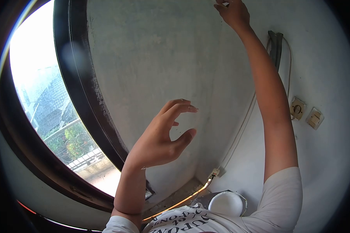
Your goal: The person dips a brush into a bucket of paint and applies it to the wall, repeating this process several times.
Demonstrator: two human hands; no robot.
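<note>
My left hand (159,136) is raised in the middle of the view, in front of the grey-green wall (155,58). Its fingers are curved and its thumb stands apart from them, with nothing between. Small pale specks show on the fingertips. High up at the top edge, my right hand (234,14) is near the wall with its arm stretched out. The fingers there are bent together in a pinch, with a tiny pale spot at them; the frame's edge cuts part of them off, so what they hold cannot be made out.
At left a dark-framed window (72,77) looks onto a railing and plants. On the right wall are a socket (297,108), a switch (315,118) and hanging cables (276,48). Below, a white bucket (226,204) stands near an extension socket (214,173).
</note>
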